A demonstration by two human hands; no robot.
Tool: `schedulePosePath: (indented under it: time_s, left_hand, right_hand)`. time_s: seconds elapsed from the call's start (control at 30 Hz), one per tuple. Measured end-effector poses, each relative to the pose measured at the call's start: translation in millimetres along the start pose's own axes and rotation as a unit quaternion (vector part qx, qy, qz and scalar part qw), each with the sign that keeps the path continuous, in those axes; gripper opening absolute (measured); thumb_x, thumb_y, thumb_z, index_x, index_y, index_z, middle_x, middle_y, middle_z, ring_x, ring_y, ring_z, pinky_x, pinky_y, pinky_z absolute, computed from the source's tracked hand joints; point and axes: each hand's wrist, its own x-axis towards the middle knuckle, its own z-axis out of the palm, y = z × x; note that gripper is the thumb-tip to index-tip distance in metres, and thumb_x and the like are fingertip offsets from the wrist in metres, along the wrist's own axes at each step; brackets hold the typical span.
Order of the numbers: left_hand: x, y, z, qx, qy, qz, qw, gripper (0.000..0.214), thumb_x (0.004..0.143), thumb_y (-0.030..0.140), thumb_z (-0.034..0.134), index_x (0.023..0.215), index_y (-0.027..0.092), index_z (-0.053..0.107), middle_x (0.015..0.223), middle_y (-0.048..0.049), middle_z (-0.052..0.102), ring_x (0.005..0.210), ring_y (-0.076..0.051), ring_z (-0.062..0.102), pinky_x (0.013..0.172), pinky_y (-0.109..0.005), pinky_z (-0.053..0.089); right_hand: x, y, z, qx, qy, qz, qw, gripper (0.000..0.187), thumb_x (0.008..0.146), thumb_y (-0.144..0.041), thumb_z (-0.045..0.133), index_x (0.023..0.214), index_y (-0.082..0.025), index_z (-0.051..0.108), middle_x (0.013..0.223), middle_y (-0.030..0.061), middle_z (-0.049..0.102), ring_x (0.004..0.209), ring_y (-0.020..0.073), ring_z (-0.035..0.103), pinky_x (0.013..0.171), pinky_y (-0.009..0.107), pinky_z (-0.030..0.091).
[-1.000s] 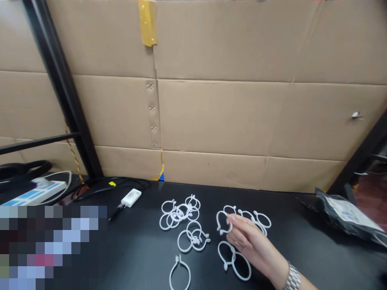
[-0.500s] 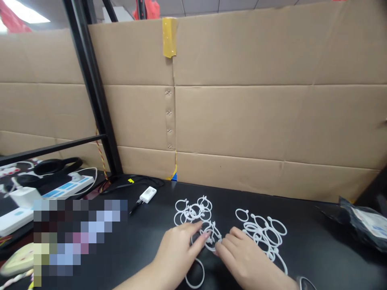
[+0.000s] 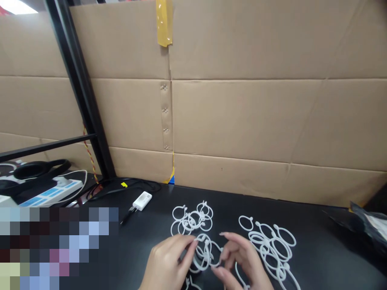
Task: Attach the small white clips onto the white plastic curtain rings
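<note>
Several thin white plastic rings with small knobs at their ends form a bunch [image 3: 203, 257] between my two hands. My left hand [image 3: 169, 257] pinches the bunch's left edge with thumb and forefinger. My right hand [image 3: 246, 257] has its forefinger raised and its other fingers curled; its thumb and a curled finger close on the right edge of a ring [image 3: 216, 249]. Behind the hands lies a small group of rings [image 3: 193, 219]. To the right, a larger overlapping pile of rings [image 3: 272, 245] rests on the black table. Another ring [image 3: 193, 285] is partly visible at the bottom edge.
A white plug adapter [image 3: 142, 200] with a black lead lies at the back left. Farther left are a power strip [image 3: 54, 193] and black headphones [image 3: 39, 169]. A dark plastic bag [image 3: 365, 225] sits at the right. A cardboard wall [image 3: 242, 121] closes off the back.
The view has tilted downward. My right hand's fingers have spread, its forefinger lifting away. The bunch of rings between my hands has shifted, and the left hand keeps close to its left side.
</note>
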Motion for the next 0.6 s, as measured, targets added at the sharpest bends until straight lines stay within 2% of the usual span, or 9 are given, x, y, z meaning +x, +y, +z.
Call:
schedulePosePath:
  time_s: [0.07, 0.13, 0.27, 0.4, 0.5, 0.6]
  left_hand:
    - [4, 4, 1.4, 0.004, 0.015, 0.004, 1.000, 0.013, 0.085, 0.018, 0.055, 0.082, 0.020, 0.068, 0.072, -0.0020, 0.074, 0.059, -0.017, 0.069, 0.056, -0.025, 0.056]
    - [9, 9, 4.5, 0.000, 0.019, 0.001, 1.000, 0.013, 0.085, 0.017, 0.056, 0.082, 0.020, 0.068, 0.072, -0.0020, 0.073, 0.059, -0.018, 0.069, 0.057, -0.027, 0.057]
    - [14, 13, 9.6, -0.018, 0.022, 0.013, 1.000, 0.012, 0.085, 0.016, 0.056, 0.083, 0.020, 0.067, 0.073, -0.0019, 0.074, 0.061, -0.016, 0.070, 0.060, -0.026, 0.057]
    - [7, 14, 7.3, -0.041, 0.027, 0.047, 0.998, 0.011, 0.084, 0.016, 0.057, 0.086, 0.020, 0.066, 0.073, -0.0008, 0.074, 0.059, -0.014, 0.070, 0.056, -0.021, 0.057]
    - [1, 13, 4.8, -0.046, 0.026, 0.043, 0.998, 0.010, 0.083, 0.014, 0.057, 0.084, 0.019, 0.066, 0.069, -0.0009, 0.073, 0.054, -0.013, 0.069, 0.051, -0.019, 0.056]
    - [-1, 14, 4.6, -0.056, 0.010, 0.024, 0.998, 0.011, 0.084, 0.016, 0.057, 0.081, 0.019, 0.067, 0.067, -0.0011, 0.073, 0.050, -0.013, 0.068, 0.046, -0.017, 0.055]
  right_hand:
    - [4, -5, 2, 0.091, -0.039, 0.144, 0.985, 0.034, 0.078, -0.047, 0.065, 0.101, -0.023, 0.060, 0.077, 0.0008, 0.055, 0.057, 0.0145, 0.056, 0.054, 0.028, 0.051]
    - [11, -12, 1, 0.127, -0.080, 0.212, 0.966, 0.028, 0.074, -0.046, 0.069, 0.081, -0.019, 0.067, 0.076, 0.0006, 0.052, 0.058, 0.0127, 0.052, 0.054, 0.026, 0.048]
    - [20, -16, -7, 0.181, -0.088, 0.217, 0.955, 0.023, 0.074, -0.043, 0.072, 0.071, -0.021, 0.071, 0.075, -0.0017, 0.050, 0.054, 0.0072, 0.045, 0.051, 0.021, 0.039]
    - [17, -8, -4, 0.259, -0.139, 0.237, 0.926, 0.027, 0.064, -0.048, 0.078, 0.070, -0.023, 0.072, 0.078, -0.0028, 0.049, 0.045, 0.0032, 0.039, 0.044, 0.020, 0.033]
    - [15, -9, 2, 0.265, -0.175, 0.217, 0.923, 0.024, 0.064, -0.047, 0.078, 0.073, -0.025, 0.075, 0.077, -0.0014, 0.050, 0.057, 0.0088, 0.048, 0.057, 0.024, 0.042]
    - [13, -12, 7, 0.272, -0.184, 0.186, 0.926, 0.025, 0.066, -0.047, 0.077, 0.064, -0.022, 0.073, 0.075, -0.0001, 0.050, 0.071, 0.0141, 0.053, 0.068, 0.027, 0.044]
